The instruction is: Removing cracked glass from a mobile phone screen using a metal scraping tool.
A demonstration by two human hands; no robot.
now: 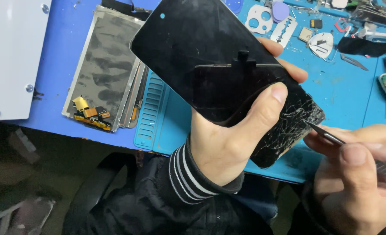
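Up over the blue counter mat [336, 93], left hand [227, 139] clamps the cracked phone screen [210, 56], right hand [358, 174] pinches metal tweezers [327, 135] at its shattered near-right corner; my guess: prying there could flake glass into fingers, or the tip slips

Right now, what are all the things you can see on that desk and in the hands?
Phone screen: one, black, cracked at its lower corner, held in the left hand.
Metal tool: one, silver, thin, tip at the cracked corner, in the right hand.
Screen panels: a stack, grey-brown, left of the phone screen.
Work mat: one, light blue, under the hands.
Table: one, darker blue.
White plate: one, with screws, far left.
Small parts and picks: several, mixed colours, top right.
Left hand: one, striped cuff.
Right hand: one.
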